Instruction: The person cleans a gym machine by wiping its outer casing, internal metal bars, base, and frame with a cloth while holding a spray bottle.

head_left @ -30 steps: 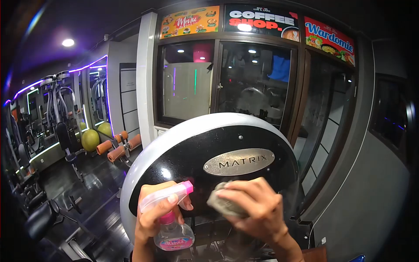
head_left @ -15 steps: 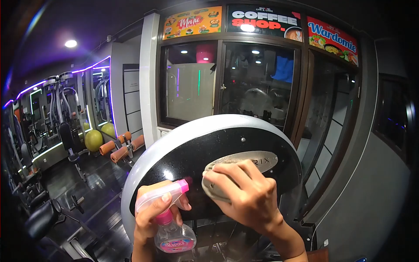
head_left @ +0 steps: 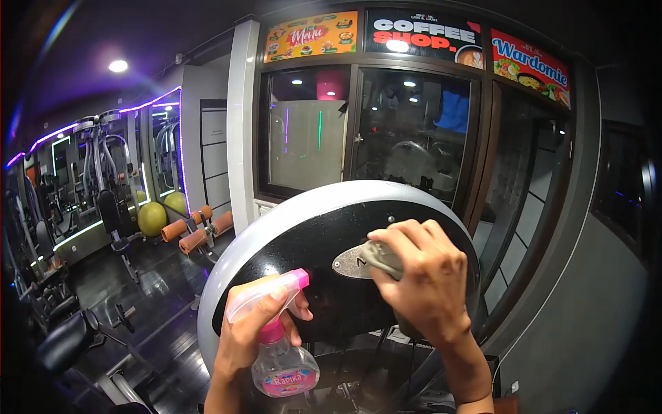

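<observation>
Over the black panel (head_left: 310, 238) and its white rim (head_left: 241, 252), the work in hand looks like a wiping pass: the right hand (head_left: 431, 276) has its fingers bent around a bunched grey-green cloth (head_left: 381, 257), which covers much of the oval metal badge (head_left: 350, 263) and seems to touch it. The left hand (head_left: 245, 328) grasps the clear spray bottle (head_left: 285, 376) just below its head, in front of the panel's lower left part, the pink nozzle (head_left: 301, 278) turned toward the right hand's side. Whether the trigger is squeezed, I cannot tell. Another stroke would call for light, even pressure along the badge — the cloth, not the knuckles, meeting the metal near the small bolt (head_left: 391, 219) — with the bottle held clear of the moving wrist.
</observation>
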A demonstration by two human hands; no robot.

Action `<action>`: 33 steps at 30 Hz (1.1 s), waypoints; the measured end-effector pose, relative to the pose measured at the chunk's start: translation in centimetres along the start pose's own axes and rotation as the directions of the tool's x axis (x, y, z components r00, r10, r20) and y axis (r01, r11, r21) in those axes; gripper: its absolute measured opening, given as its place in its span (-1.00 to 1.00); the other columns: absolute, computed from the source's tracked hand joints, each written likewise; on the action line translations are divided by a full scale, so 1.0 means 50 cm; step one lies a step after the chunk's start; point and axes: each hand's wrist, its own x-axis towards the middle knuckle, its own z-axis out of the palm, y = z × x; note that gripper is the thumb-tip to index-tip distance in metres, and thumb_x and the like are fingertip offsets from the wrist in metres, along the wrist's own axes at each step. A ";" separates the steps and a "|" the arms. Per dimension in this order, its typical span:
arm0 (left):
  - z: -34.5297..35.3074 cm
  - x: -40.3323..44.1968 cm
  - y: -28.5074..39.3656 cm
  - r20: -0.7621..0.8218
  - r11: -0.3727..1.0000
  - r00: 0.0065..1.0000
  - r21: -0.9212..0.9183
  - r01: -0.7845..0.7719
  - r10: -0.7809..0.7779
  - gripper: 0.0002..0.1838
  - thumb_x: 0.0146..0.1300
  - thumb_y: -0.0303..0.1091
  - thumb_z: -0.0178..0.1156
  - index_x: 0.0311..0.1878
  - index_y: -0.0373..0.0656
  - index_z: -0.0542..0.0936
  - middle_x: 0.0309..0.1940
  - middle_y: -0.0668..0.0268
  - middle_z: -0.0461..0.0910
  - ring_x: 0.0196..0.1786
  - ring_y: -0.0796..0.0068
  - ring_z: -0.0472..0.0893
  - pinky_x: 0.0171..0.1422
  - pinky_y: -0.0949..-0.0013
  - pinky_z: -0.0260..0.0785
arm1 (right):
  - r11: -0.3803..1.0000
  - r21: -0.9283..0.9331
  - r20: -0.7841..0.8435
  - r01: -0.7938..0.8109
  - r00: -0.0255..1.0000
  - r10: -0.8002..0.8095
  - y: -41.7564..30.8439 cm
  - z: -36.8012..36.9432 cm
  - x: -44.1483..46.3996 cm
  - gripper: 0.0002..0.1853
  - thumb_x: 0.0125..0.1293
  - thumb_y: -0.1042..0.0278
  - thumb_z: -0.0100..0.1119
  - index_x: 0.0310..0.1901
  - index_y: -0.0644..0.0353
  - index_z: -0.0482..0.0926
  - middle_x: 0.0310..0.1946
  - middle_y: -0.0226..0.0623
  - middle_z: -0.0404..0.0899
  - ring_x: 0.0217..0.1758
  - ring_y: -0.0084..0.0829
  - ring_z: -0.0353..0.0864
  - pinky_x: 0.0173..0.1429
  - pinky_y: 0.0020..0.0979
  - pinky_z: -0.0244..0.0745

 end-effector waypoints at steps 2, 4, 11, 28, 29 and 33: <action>0.006 0.004 0.018 0.003 0.999 1.000 0.017 0.030 -0.030 -0.48 0.40 -0.07 0.10 -0.03 -0.50 0.60 -0.35 0.07 0.65 -0.39 0.37 0.68 -0.42 0.42 0.53 | 1.000 0.010 0.078 0.017 0.997 -0.018 -0.029 -0.001 0.011 -0.77 0.08 0.32 0.40 -0.19 0.01 0.66 -0.27 -0.46 0.57 -0.18 -0.35 0.57 -0.31 -0.31 0.63; 0.016 0.007 0.036 -0.044 0.997 0.998 0.071 0.040 -0.037 -0.52 0.42 -0.12 0.09 -0.05 -0.48 0.62 -0.35 0.10 0.67 -0.37 0.38 0.68 -0.36 0.42 0.53 | 0.991 0.098 0.105 0.087 0.990 -0.098 -0.060 0.006 0.013 -0.86 0.16 0.32 0.29 -0.23 0.03 0.63 -0.30 -0.44 0.54 -0.19 -0.36 0.56 -0.42 -0.33 0.63; -0.013 0.059 0.053 0.034 0.971 0.998 0.233 -0.055 0.049 -0.51 0.33 -0.07 0.13 -0.14 -0.43 0.69 -0.40 0.14 0.70 -0.36 0.43 0.69 -0.27 0.45 0.50 | 0.978 0.206 0.201 0.017 0.978 -0.059 -0.047 -0.007 0.019 -0.59 -0.11 0.33 0.52 -0.12 -0.03 0.68 -0.19 -0.51 0.63 -0.19 -0.35 0.61 -0.19 -0.32 0.62; -0.086 0.188 0.072 0.239 0.982 0.971 0.187 -0.023 -0.022 -0.51 0.38 -0.08 0.05 -0.26 -0.41 0.70 -0.38 0.13 0.71 -0.33 0.38 0.69 -0.17 0.41 0.47 | 0.959 0.239 0.244 0.155 0.946 -0.214 -0.024 0.020 0.101 -0.58 -0.15 0.33 0.52 -0.14 -0.05 0.70 -0.22 -0.47 0.67 -0.17 -0.28 0.66 -0.09 -0.28 0.63; -0.088 0.190 0.067 0.259 0.984 0.966 0.173 -0.035 -0.011 -0.52 0.40 -0.09 0.04 -0.25 -0.40 0.70 -0.37 0.12 0.71 -0.30 0.38 0.69 -0.13 0.40 0.47 | 0.961 0.227 0.241 0.157 0.947 -0.212 -0.022 0.018 0.097 -0.56 -0.16 0.33 0.54 -0.13 -0.06 0.71 -0.20 -0.47 0.68 -0.16 -0.28 0.67 -0.07 -0.29 0.63; -0.088 0.192 0.062 0.331 0.989 0.943 0.144 -0.019 -0.030 -0.54 0.45 -0.12 0.03 -0.23 -0.39 0.70 -0.35 0.12 0.71 -0.23 0.39 0.68 -0.01 0.39 0.45 | 0.983 0.174 0.227 0.056 0.969 -0.095 0.040 0.004 0.102 -0.57 -0.18 0.40 0.51 -0.15 -0.01 0.73 -0.21 -0.41 0.70 -0.16 -0.30 0.69 -0.05 -0.30 0.63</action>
